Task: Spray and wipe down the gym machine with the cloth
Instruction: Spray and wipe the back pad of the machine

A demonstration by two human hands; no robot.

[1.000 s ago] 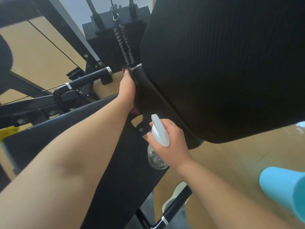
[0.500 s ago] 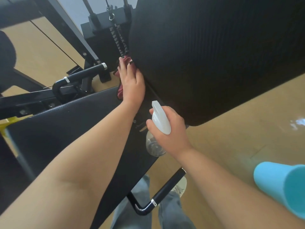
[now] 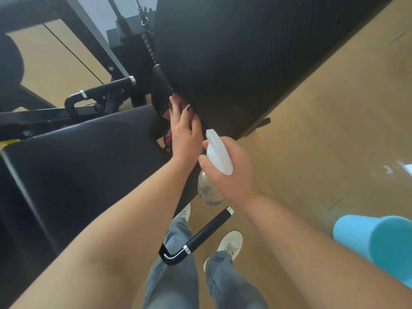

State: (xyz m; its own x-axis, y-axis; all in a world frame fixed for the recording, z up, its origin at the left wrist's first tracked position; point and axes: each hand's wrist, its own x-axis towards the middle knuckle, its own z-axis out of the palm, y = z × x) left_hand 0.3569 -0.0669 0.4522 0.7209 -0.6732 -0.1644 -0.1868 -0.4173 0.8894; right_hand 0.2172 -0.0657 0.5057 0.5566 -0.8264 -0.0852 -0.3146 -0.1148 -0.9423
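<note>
1. Left hand (image 3: 184, 132) lies flat, fingers straight and slightly spread, pressing the cloth (image 3: 177, 101) against the lower edge of the pad (image 3: 245, 59), just above the seat (image 3: 89, 157).
2. The cloth is dark red and mostly hidden under the hand; bits show past the fingertips and below the palm.
3. Right hand (image 3: 231, 175) is wrapped round the bottle (image 3: 217, 152). The white spray head points up at the pad and the clear body hangs under the fist.
4. The bottle is just beside the left wrist.
5. A black handle (image 3: 200, 237) sticks out below the hands, above jeans and white shoes.
6. A blue cylinder (image 3: 379, 241) is at the right edge.
</note>
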